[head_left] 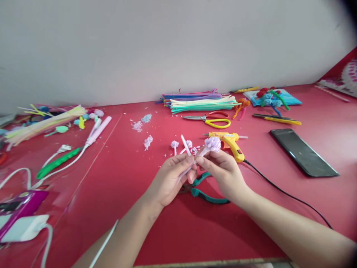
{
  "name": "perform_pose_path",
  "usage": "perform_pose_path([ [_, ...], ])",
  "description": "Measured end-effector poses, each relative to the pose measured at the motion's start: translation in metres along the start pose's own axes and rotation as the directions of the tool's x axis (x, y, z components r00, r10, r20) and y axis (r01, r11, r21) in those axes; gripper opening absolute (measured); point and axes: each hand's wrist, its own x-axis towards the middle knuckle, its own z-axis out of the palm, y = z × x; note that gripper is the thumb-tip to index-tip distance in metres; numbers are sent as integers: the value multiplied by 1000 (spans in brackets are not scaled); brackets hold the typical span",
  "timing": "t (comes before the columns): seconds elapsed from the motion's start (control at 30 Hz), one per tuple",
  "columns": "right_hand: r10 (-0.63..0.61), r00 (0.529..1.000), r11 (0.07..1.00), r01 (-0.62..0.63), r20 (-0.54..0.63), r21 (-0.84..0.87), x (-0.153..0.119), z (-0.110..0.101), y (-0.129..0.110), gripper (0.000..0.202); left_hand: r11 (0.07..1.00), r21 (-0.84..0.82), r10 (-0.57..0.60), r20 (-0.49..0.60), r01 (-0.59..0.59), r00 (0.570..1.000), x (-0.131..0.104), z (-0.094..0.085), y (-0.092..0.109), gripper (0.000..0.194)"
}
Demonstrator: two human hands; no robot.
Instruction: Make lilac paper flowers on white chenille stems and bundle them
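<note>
Between my two hands is a lilac pipe-cleaner flower point(213, 144), its fluffy round head tilted up to the right. My left hand point(170, 178) is closed in a pinch on its stem, and a pale pipe-cleaner strip point(185, 145) sticks up from those fingers. The fingers of my right hand point(227, 175) pinch the stem just below the head. Teal-handled pliers point(210, 196) lie under my hands, partly hidden. Beyond my fingers are small lilac flowers point(174, 144) on the red table point(117, 186). A yellow glue gun point(228, 140) lies beside my right hand.
Scissors point(209, 119) and bundled pipe cleaners point(202, 104) lie toward the wall. At right are a black phone point(304, 152) and a yellow cutter point(281, 120). Leftward lie a pink hot iron point(99, 130), white cables, more pipe cleaners point(47, 124) and lilac fluff point(148, 142).
</note>
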Motion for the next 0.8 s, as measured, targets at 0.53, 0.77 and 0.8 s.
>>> perform_pose_path([
  [0.53,59,958,986,-100,-281,-134,4,3,4,23,-361,884,640,467,-298,609,-2,-6,-4,14],
  [0.77,-11,977,995,-10,-214,-97,2,1,0,14,461,828,567,2,-319,824,-6,2,-5,14],
  [0.8,-10,982,997,-5,-186,-78,1,1,0,13,637,720,464,-73,-275,883,-6,2,-5,17],
])
